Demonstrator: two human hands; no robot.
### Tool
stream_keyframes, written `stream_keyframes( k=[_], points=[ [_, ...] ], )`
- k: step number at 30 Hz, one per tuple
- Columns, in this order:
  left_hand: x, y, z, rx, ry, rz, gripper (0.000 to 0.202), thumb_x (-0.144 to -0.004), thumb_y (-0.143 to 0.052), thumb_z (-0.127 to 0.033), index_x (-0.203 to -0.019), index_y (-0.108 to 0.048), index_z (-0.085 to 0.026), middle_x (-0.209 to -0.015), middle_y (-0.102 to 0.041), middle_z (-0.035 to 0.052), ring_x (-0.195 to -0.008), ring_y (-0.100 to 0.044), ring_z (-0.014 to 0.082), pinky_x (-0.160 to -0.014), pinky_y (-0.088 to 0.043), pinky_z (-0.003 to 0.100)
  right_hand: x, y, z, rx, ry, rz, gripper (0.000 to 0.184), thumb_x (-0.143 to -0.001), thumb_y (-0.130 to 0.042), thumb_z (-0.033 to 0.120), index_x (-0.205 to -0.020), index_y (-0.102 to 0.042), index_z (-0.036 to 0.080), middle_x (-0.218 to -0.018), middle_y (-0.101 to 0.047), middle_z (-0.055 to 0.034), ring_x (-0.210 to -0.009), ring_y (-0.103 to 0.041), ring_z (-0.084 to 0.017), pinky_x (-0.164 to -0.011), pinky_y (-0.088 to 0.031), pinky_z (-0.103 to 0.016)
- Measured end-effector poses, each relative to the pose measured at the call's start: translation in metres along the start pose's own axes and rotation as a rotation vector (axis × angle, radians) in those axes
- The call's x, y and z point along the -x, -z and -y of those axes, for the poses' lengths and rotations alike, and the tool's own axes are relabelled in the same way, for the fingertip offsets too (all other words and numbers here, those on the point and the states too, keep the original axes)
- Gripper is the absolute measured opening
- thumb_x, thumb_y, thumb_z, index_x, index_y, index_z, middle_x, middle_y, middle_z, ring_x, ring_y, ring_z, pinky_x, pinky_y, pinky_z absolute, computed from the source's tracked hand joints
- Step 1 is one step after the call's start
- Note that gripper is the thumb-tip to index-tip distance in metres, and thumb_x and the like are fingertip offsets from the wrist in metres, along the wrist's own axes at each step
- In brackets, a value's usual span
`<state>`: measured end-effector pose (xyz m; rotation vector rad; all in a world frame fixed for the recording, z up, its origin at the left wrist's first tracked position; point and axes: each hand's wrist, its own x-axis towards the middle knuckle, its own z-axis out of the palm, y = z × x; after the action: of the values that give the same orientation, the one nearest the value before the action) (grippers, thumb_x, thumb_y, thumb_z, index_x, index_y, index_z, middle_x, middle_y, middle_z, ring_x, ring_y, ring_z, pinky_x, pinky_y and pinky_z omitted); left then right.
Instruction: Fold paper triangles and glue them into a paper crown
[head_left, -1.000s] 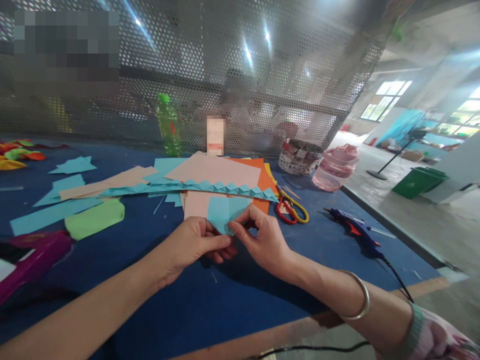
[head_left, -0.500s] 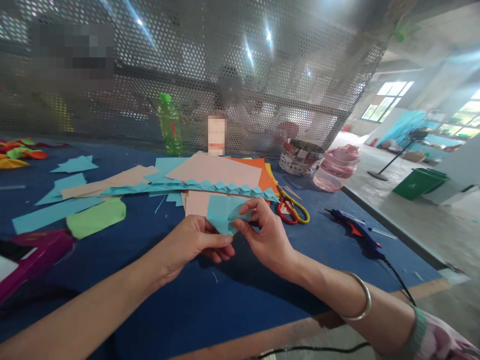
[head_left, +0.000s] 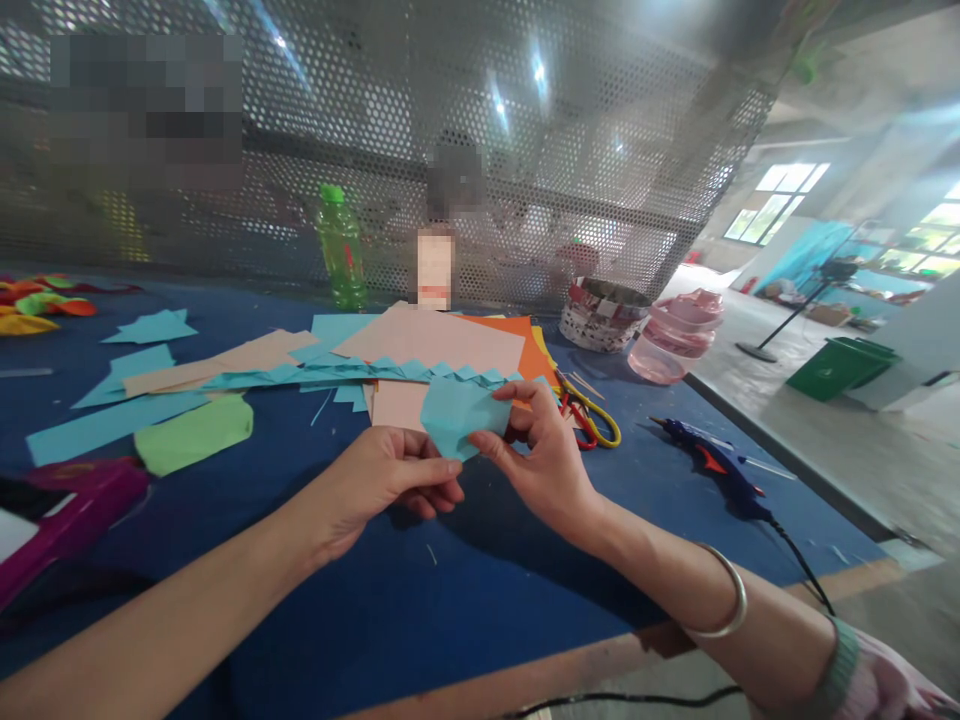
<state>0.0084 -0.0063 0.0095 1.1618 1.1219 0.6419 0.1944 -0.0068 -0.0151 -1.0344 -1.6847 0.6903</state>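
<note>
We have one small piece of blue paper (head_left: 454,415) in work, held up over the near part of the table (head_left: 375,620), in front of the zigzag strip (head_left: 360,372). Our left hand (head_left: 401,470) pinches its lower left edge, thumb on the near side; our right hand (head_left: 536,460) grips the right side between thumb and fingers. Bottom narrows towards a point, so we'd call it part-folded; exact creases are hard to read. Done, by our read: the zigzag strip, a row of small folded points lying across the paper pile; whether it's full length, we can't tell. Left: this piece isn't finished or joined to anything. Flat stock remains: blue strip (head_left: 112,428) and green paper (head_left: 199,435) at left, pink sheet (head_left: 442,340) behind. Scissors (head_left: 600,420) and blue glue gun (head_left: 709,455) lie at right, neither in hand. Can't tell if any glue is on yet.
</note>
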Motion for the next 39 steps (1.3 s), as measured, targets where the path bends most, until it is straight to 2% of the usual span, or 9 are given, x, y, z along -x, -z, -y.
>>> stream_keyframes(
  k=[9,16,20,22,24,28,34,39],
  points=[
    [-0.001,0.001,0.000,-0.055,-0.033,0.013,0.020,-0.070,-0.078,-0.031,-0.071,-0.067,-0.014,-0.066,-0.074,0.0042,-0.058,-0.065,0.0116,-0.055,-0.050,0.020,0.001,0.000,-0.006,-0.017,0.013,0.020,0.030,-0.089,-0.061,0.028,-0.111,-0.042,0.026,-0.062,-0.058,0.0068,-0.056,-0.054,-0.012,-0.059,-0.043,-0.027],
    [-0.003,0.003,0.002,-0.058,-0.050,-0.053,0.026,-0.068,-0.078,-0.036,-0.066,-0.061,-0.015,-0.063,-0.073,0.0029,-0.057,-0.065,0.0119,-0.053,-0.048,0.020,0.001,0.002,-0.003,-0.065,-0.028,0.015,0.033,-0.089,-0.061,0.031,-0.115,-0.041,0.025,-0.065,-0.060,0.0046,-0.064,-0.062,-0.015,-0.063,-0.047,-0.030],
    [-0.004,0.004,0.001,-0.039,-0.045,-0.075,0.028,-0.062,-0.081,-0.035,-0.064,-0.060,-0.016,-0.058,-0.072,0.0021,-0.055,-0.064,0.0120,-0.051,-0.048,0.019,0.000,0.000,0.003,-0.284,-0.116,0.035,0.058,-0.080,-0.071,0.033,-0.125,-0.035,0.026,-0.079,-0.066,0.0014,-0.072,-0.065,-0.016,-0.069,-0.051,-0.032],
    [-0.003,0.002,0.001,-0.038,-0.060,-0.055,0.027,-0.061,-0.081,-0.033,-0.064,-0.061,-0.016,-0.057,-0.071,0.0019,-0.055,-0.064,0.0119,-0.052,-0.048,0.020,-0.001,-0.002,0.005,-0.394,-0.191,0.046,0.072,-0.072,-0.078,0.034,-0.129,-0.034,0.026,-0.087,-0.067,-0.0002,-0.074,-0.064,-0.016,-0.069,-0.053,-0.031],
    [-0.002,0.000,0.001,-0.049,-0.068,-0.014,0.026,-0.061,-0.081,-0.033,-0.064,-0.062,-0.016,-0.057,-0.071,0.0019,-0.053,-0.063,0.0116,-0.052,-0.048,0.020,-0.002,-0.004,0.007,-0.437,-0.250,0.047,0.078,-0.066,-0.082,0.033,-0.130,-0.037,0.027,-0.098,-0.066,-0.0019,-0.076,-0.063,-0.015,-0.068,-0.053,-0.029],
    [0.001,-0.003,0.003,-0.091,-0.077,0.057,0.029,-0.064,-0.081,-0.038,-0.062,-0.062,-0.016,-0.059,-0.071,0.0022,-0.053,-0.062,0.0114,-0.052,-0.047,0.021,-0.002,-0.002,0.009,-0.385,-0.286,0.027,0.072,-0.065,-0.083,0.031,-0.127,-0.046,0.027,-0.109,-0.063,-0.0021,-0.080,-0.061,-0.013,-0.071,-0.052,-0.027],
    [0.001,-0.001,0.004,-0.149,-0.134,0.063,0.028,-0.067,-0.078,-0.039,-0.064,-0.064,-0.016,-0.064,-0.072,0.0024,-0.058,-0.063,0.0119,-0.055,-0.048,0.021,-0.002,0.002,0.011,-0.335,-0.321,0.021,0.062,-0.065,-0.083,0.033,-0.118,-0.052,0.025,-0.088,-0.061,0.0023,-0.067,-0.054,-0.010,-0.061,-0.049,-0.023],
    [-0.001,0.000,0.003,-0.259,-0.195,0.030,0.024,-0.068,-0.075,-0.037,-0.062,-0.062,-0.017,-0.063,-0.072,0.0022,-0.059,-0.063,0.0128,-0.055,-0.047,0.022,-0.002,0.002,0.008,-0.412,-0.326,0.067,0.061,-0.066,-0.082,0.034,-0.118,-0.051,0.025,-0.089,-0.061,0.0018,-0.067,-0.056,-0.011,-0.061,-0.049,-0.023]
  ],
)
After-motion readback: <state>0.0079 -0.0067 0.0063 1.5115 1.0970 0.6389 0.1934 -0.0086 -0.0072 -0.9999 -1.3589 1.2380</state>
